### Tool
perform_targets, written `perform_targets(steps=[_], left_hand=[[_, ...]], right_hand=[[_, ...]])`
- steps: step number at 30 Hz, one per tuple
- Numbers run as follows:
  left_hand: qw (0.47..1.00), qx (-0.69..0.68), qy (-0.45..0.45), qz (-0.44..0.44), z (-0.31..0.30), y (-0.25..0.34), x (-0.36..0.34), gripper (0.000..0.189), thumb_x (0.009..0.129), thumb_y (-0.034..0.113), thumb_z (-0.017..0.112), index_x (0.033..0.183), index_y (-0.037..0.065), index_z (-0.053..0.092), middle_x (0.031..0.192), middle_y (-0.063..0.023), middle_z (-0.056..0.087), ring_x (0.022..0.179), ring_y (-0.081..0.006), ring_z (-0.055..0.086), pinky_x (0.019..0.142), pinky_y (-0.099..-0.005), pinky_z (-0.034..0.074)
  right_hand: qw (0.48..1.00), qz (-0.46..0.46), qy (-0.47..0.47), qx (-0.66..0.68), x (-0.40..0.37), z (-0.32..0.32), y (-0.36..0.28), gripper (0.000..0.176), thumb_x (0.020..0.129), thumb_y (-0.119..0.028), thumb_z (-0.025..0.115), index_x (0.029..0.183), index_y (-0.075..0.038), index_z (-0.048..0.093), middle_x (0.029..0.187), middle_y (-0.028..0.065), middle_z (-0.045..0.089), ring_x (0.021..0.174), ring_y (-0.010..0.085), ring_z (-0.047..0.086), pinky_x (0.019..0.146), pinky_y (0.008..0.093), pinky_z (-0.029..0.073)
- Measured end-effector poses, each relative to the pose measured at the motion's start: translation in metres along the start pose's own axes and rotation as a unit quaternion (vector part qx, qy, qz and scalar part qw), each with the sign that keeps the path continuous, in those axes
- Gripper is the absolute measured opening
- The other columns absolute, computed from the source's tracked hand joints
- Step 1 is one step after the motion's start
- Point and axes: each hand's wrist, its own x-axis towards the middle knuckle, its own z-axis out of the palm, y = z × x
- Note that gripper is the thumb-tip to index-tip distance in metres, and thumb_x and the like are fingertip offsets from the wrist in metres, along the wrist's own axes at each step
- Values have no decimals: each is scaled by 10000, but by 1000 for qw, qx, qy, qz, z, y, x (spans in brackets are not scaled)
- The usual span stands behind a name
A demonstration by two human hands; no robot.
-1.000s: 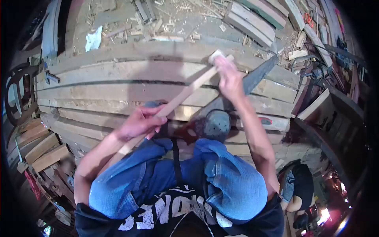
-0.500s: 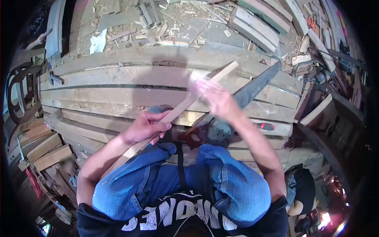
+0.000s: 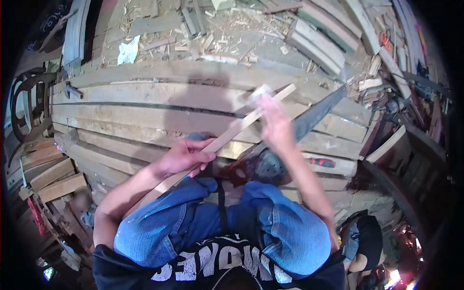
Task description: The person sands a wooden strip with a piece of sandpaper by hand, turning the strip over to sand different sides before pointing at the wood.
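Observation:
A long narrow wooden strip (image 3: 227,136) slants from my lap up to the right. My left hand (image 3: 186,156) is closed around its lower part, thumb on top. My right hand (image 3: 274,116), smeared by motion, presses a small whitish item (image 3: 262,92) against the strip near its upper end; I cannot make out exactly what that item is. Under my right forearm lies a handsaw, its dark blade (image 3: 319,110) pointing to the upper right. A rounded dark tool with holes (image 3: 270,166) rests beside the saw's reddish handle (image 3: 238,173).
Wooden planks (image 3: 116,112) form the work surface. A hammer (image 3: 72,90) lies at the left and a red-and-black tool (image 3: 322,163) at the right. Wood shavings and a white scrap (image 3: 127,50) lie beyond. Stacked beams (image 3: 316,47) stand upper right. Another person (image 3: 368,241) is at lower right.
My right hand has moved to the right and slightly up along the strip with the whitish item. My left hand keeps its hold on the strip, and the view has shifted slightly.

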Motion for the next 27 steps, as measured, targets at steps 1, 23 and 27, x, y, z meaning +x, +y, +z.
perform_targets(steps=[1,23,27], left_hand=[[1000,-5,1,-1,1,0,1,455,919,144,647,1357,84,537,684,2,573,486,-47,501,420,-200,407],[999,-21,-12,-30,-1,0,5,498,938,133,621,1406,63,466,667,-6,572,452,-62,492,427,-205,401],[1000,-10,-3,-28,3,-4,-1,504,935,124,624,1409,68,462,662,-7,564,446,-69,491,423,-208,399]], right_hand=[[994,-31,-38,96,-2,4,-29,325,785,65,543,1078,31,679,1128,207,666,1138,333,611,1040,439,450],[973,-101,-91,188,-16,-6,-32,359,766,5,588,1117,-1,667,1185,174,652,1187,296,587,1078,404,412],[997,41,20,70,7,-9,45,239,873,25,537,1072,35,670,1132,194,665,1143,332,607,1017,421,461]])
